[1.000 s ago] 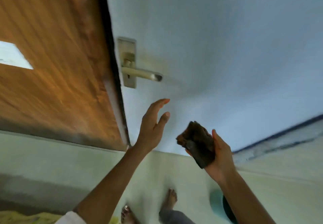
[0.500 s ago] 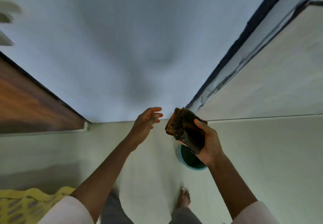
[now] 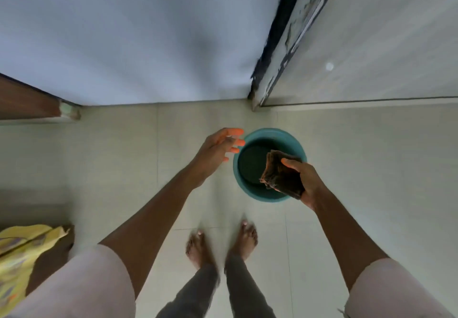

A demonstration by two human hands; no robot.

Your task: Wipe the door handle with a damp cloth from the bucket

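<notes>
A teal bucket (image 3: 250,191) stands on the tiled floor just in front of my bare feet. My right hand (image 3: 307,181) grips a folded dark brown cloth (image 3: 281,175) directly over the bucket's right half. My left hand (image 3: 218,149) hovers at the bucket's left rim with its fingers spread and nothing in it. The door handle is out of view; only the lower part of the pale blue door (image 3: 138,40) shows.
A wooden door (image 3: 27,100) edge is at the left. A dark chipped door frame (image 3: 275,52) runs up on the right beside a pale wall. A yellow patterned cloth (image 3: 17,250) lies at the lower left. My feet (image 3: 223,241) stand close behind the bucket.
The view has swung down from the door handle to the floor. Both hands have dropped, and the cloth in my right hand is now over the bucket.
</notes>
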